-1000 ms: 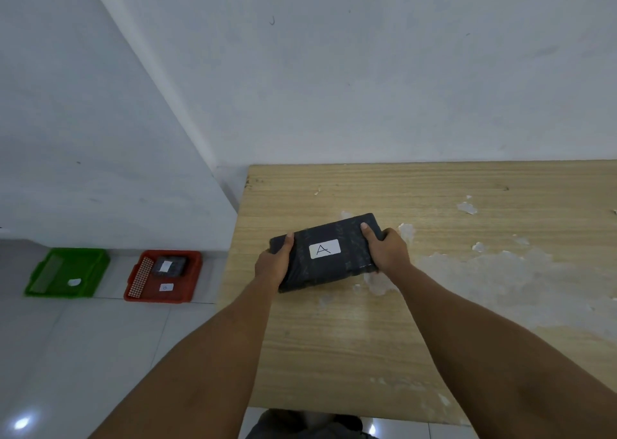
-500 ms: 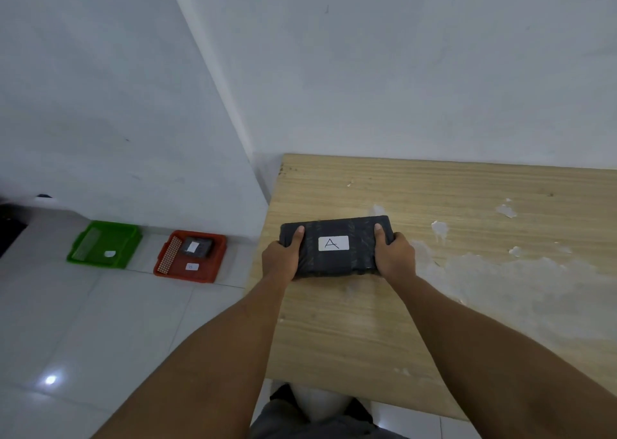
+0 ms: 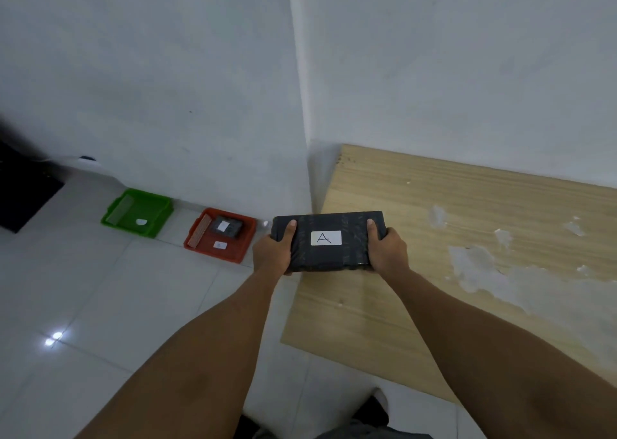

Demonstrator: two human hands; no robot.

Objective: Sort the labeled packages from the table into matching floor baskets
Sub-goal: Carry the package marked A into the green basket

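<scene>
A black wrapped package [image 3: 329,258] with a white label marked "A" is held over the left edge of the wooden table [image 3: 467,225]. My left hand [image 3: 272,255] grips its left end and my right hand [image 3: 387,251] grips its right end. On the floor by the wall stands a red basket [image 3: 203,248] holding one dark labeled package [image 3: 227,227] and a small white tag. To its left sits a green basket [image 3: 115,213] with a small white tag inside.
White walls meet in a corner just behind the table's left end. The white tiled floor stretches left and toward me. A black object [image 3: 23,191] stands at the far left edge. My foot [image 3: 374,408] shows below.
Both hands have carried the package left, from over the table's middle to its left edge. My view has turned left, so the baskets appear nearer the centre.
</scene>
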